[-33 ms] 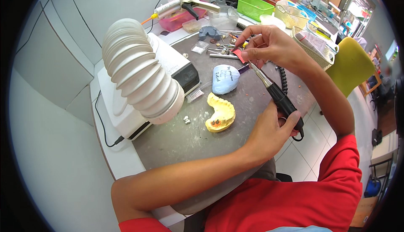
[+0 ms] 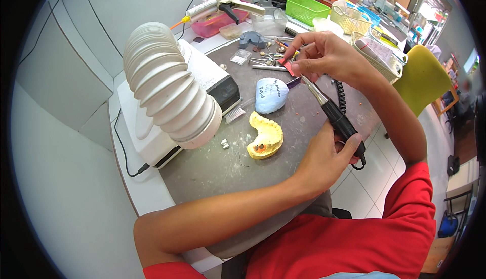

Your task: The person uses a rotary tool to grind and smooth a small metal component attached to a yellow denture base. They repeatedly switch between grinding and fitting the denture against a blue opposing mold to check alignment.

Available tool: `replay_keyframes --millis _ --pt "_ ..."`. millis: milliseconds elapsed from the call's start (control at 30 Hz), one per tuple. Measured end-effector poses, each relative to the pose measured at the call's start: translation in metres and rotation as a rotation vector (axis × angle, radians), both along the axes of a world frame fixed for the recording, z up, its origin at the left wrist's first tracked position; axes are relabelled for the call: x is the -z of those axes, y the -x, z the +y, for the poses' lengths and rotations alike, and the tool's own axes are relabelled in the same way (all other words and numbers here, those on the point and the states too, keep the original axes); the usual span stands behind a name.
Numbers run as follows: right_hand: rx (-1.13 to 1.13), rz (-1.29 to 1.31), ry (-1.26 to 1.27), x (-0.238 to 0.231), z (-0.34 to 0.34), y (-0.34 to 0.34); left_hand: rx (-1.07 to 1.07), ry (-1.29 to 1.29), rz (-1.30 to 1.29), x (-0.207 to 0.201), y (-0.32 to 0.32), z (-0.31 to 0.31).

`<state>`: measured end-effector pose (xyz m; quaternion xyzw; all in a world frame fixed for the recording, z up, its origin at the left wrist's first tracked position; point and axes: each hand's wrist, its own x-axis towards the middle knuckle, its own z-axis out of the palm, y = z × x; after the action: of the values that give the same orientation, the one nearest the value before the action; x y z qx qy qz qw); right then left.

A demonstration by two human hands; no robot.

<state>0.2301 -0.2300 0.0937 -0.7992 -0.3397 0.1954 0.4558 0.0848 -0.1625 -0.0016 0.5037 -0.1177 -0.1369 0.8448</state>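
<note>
Caution: the yellow dental cast (image 2: 268, 136), left of the black rotary handpiece (image 2: 337, 118), could chip if a loosened grip dropped that tool. Left hand (image 2: 325, 153): clamped around the handpiece's near end. Right hand (image 2: 328, 60), farther: thumb and index finger appear pinched on the red strip (image 2: 288, 67), near the handpiece's far tip.

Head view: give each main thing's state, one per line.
Black handpiece: gripped in left hand, tilted
Red strip: pinched in right hand
Yellow dental cast: lying on bench, unheld
Pale blue block: lying on bench, written on
White ribbed hose: bent, mouth downward
Dispensing gun: orange nozzle fitted
</note>
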Motion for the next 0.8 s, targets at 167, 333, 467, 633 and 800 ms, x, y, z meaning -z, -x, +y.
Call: replay_keyframes --millis 167,333,467,633,800 --pt "0.004 0.008 0.052 -0.004 -0.002 0.002 0.002 -0.017 0.002 -0.003 0.0 0.003" --pt "-0.026 0.023 0.044 0.0 -0.006 -0.004 0.001 -0.012 0.003 -0.003 0.0 0.002" --pt "0.024 -0.025 0.007 -0.001 -0.006 0.005 -0.052 0.033 -0.006 0.003 0.0 -0.005" --pt "0.101 -0.207 0.149 0.002 -0.022 0.023 -0.089 0.056 -0.004 0.005 0.001 -0.003" --pt "-0.037 -0.26 0.258 0.007 -0.044 0.051 -0.123 0.073 0.012 0.01 0.002 -0.005"
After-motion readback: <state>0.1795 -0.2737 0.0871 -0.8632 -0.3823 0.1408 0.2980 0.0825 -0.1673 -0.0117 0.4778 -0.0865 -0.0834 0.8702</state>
